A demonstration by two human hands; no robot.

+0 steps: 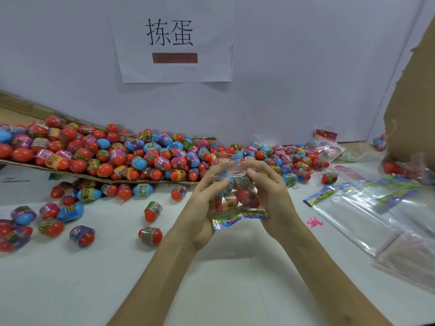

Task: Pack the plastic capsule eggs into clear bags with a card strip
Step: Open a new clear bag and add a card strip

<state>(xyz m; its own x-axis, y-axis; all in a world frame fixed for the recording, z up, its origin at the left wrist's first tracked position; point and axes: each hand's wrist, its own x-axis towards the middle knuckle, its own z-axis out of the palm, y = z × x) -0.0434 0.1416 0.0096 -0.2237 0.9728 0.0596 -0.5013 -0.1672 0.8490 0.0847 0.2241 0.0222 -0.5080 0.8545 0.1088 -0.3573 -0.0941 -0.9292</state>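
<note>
Centre of the frame, both hands are up off the white table [235,283] and wrapped around one clear bag [231,171]. The left hand [204,208] cups the bag's left side, fingers curled behind it and the thumb pressed across the front on a blue egg. The right hand [270,196] grips the right side, its fingertips bent in and pinching the plastic near the top. Inside the bag sit several packed eggs [226,203], red and blue, bunched together. The colourful card strip [240,218] runs along the bag's lower edge, just between the two palms. Across the left and middle of the frame a big egg pile [117,156] lies on a flat cardboard sheet [70,172], with loose eggs [150,235] scattered on the table at lower left. At right, a stack of empty bags [364,215] with strips lies flat, and a small pink scrap [314,222] sits just beside it. A paper sign [174,38] hangs on the wall at top centre.
</note>
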